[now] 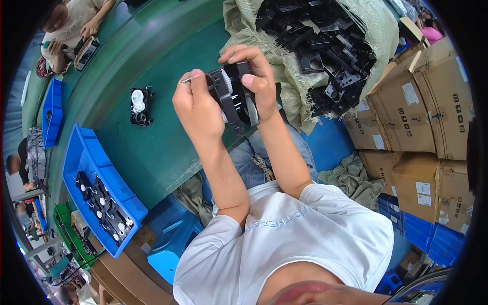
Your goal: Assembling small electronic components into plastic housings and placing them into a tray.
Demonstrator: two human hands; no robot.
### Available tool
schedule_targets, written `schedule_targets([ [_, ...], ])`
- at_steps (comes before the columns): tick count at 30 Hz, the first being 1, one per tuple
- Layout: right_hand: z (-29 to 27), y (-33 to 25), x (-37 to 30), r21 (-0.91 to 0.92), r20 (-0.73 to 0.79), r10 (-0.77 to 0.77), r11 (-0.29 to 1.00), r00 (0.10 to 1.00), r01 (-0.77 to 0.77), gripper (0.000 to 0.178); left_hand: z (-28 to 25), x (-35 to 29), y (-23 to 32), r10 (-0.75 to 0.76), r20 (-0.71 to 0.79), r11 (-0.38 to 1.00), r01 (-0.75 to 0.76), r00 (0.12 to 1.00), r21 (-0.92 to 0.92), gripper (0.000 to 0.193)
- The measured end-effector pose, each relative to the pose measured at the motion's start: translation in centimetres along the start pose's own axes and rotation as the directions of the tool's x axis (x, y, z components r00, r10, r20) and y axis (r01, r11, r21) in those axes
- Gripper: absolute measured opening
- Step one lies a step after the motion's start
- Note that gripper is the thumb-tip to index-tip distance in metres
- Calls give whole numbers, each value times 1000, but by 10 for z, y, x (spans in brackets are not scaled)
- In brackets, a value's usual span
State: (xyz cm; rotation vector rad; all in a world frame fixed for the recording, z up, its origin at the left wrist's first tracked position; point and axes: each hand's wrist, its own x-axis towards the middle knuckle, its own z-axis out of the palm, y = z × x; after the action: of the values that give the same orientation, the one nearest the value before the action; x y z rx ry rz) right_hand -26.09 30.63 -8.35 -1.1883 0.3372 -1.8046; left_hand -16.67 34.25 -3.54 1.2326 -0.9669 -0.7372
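In front of me, my left hand [199,104] is closed round a black plastic gear frame [218,90] with a white gear showing along its inner side. A thin rod end [186,80] sticks out by the left thumb. My right hand [262,84] grips a black plastic housing part [248,104] by its side, thumb on the near face and fingers behind. Gear frame and housing part stand face to face with a narrow gap and pale pins between them; whether they join is hidden. Left of them, another black gear unit [139,107] with white gears lies on the green table [168,147].
A woven sack [378,30] full of black plastic parts [330,56] stands at the right. At the left sits a blue bin [114,175] holding gear assemblies [101,206]. Cardboard boxes [406,107] are stacked at the far right. Across the table a person [76,25] works with a tool.
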Motion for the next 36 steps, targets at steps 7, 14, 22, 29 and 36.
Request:
schedule_targets([
  [7, -7, 4, 2, -13, 18, -30, 999, 999, 30, 34, -1, 4, 2, -27, 121, 990, 10, 992, 138, 28],
  [14, 0, 3, 0, -92, 16, 92, 992, 996, -90, 39, 4, 4, -6, -39, 115, 997, 30, 993, 75, 27],
  [22, -2, -3, -2, -287, -76, 89, 952, 993, -107, 35, -12, 9, -15, -108, 397, 983, 157, 912, -93, 28],
  [29, -9, 2, 5, -210, -240, 102, 965, 965, -154, 33, -24, -8, -5, 213, 547, 871, -411, 810, 269, 49],
  [36, 5, 16, -10, -223, -199, 172, 951, 965, -215, 28, -43, -27, -15, 260, 454, 770, -467, 852, 435, 44],
])
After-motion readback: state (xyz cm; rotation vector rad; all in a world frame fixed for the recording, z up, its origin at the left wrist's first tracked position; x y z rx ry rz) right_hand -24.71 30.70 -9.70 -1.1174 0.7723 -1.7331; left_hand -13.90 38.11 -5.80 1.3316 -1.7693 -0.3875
